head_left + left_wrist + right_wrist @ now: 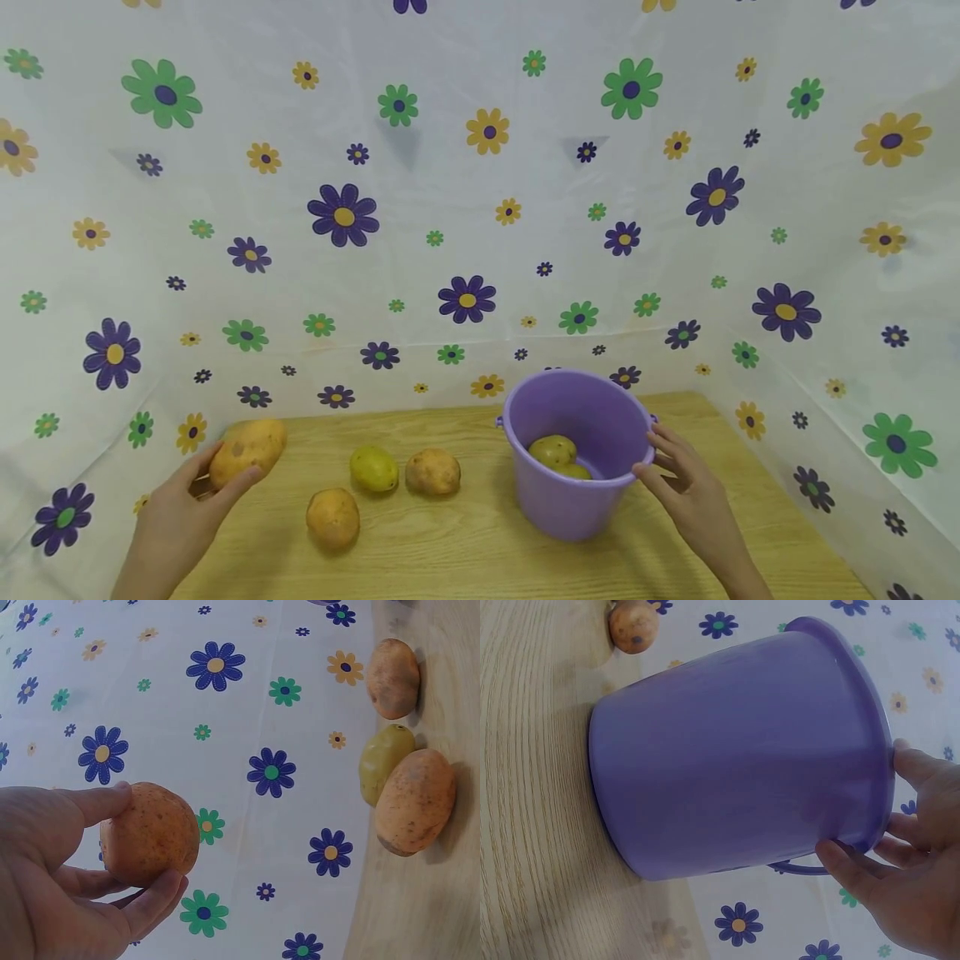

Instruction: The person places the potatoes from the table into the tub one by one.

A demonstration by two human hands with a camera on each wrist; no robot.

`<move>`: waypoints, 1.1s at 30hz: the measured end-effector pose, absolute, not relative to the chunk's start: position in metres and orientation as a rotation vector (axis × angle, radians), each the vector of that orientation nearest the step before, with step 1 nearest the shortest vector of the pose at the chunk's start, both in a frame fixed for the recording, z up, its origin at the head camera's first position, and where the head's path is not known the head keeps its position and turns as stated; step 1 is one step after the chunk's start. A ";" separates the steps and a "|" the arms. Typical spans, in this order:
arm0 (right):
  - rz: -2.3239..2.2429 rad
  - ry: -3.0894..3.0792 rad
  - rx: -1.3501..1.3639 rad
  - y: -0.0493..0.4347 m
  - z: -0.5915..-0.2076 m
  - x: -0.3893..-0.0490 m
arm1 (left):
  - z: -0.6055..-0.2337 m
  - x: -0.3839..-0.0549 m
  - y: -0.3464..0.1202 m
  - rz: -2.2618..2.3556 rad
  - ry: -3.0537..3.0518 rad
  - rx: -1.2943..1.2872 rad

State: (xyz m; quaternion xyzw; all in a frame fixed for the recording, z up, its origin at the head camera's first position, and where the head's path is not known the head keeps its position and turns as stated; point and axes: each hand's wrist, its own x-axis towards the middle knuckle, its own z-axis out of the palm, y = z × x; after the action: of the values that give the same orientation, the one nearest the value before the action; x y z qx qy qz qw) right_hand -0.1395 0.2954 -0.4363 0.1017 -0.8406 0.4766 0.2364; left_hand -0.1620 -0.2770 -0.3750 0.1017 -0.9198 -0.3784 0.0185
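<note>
- Hands: held well apart, one at each side of the worktop [450, 558].
- Left hand [176, 517]: my thumb and fingers clamp the held potato [251, 454] from its sides. The left wrist view shows it raised, with the floral sheet behind it.
- Right hand [693, 500]: my thumb and fingers grip the purple bucket [555, 508] at its rim, on the side nearest that hand. The thumb bears on the outer wall.
- Front potato [333, 518]: on the worktop, to the right of my left hand, not touched by either hand.
- Bucket: on the worktop, just left of my right hand, mouth up. I judge that my grip steadies it.
- Bucket contents: two yellow-green pieces [552, 451] lie at the bottom. I cannot tell whether others are hidden behind the near wall.
- Between the hands, beyond the front potato: a greenish oval piece [373, 468] and, just to its right, a brown potato [433, 472]. Both are loose on the worktop.
- Status, as judged: loading is part done. Two pieces are in; the held potato is picked up but not yet deposited; three pieces on the worktop are outstanding.
- Farthest from my hands: the floral sheet [420, 275], behind the worktop.
</note>
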 end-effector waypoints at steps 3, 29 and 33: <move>1.306 -2.306 0.284 0.296 -0.437 -0.140 | -0.369 -0.162 -0.278 -1.151 -2.856 0.294; 1.317 -2.305 0.260 0.296 -0.436 -0.140 | -0.358 -0.166 -0.253 -1.180 -2.818 0.143; 1.316 -2.305 0.262 0.296 -0.436 -0.140 | -0.358 -0.167 -0.246 -1.171 -2.812 0.086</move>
State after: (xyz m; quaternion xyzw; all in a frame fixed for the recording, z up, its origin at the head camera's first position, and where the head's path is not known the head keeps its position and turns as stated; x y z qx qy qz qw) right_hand -0.1396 0.2959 -0.4361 0.0956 -0.8400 0.4796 0.2348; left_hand -0.1673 -0.2459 -0.3581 0.0282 -0.9218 -0.3837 0.0470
